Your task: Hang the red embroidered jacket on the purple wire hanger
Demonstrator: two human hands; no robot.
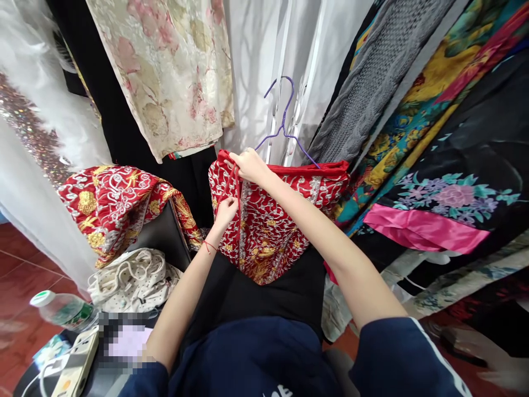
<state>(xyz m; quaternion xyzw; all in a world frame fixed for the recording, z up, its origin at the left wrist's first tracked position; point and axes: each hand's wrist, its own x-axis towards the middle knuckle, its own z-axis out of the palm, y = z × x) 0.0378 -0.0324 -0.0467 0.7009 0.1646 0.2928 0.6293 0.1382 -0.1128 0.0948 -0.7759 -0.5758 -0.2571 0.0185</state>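
A red garment (268, 220) with silver and gold embroidery hangs in front of me, its lower part lying over my lap. A purple wire hanger (282, 129) rises from its top edge, the lower bar hidden in the cloth. My right hand (250, 164) is closed on the red band at the garment's upper left corner, with red cord beside the fingers. Just below, my left hand (227, 212) pinches a thin red cord (238, 190) against the front of the garment. The exact grip of the fingertips is partly hidden.
Another red embroidered cloth (111, 204) drapes over a black chair back at left. Below it lie a dotted white cloth (132, 281), a plastic bottle (68, 310) and a power strip (78, 364). Clothes hang behind and at right, including a grey knit (372, 77).
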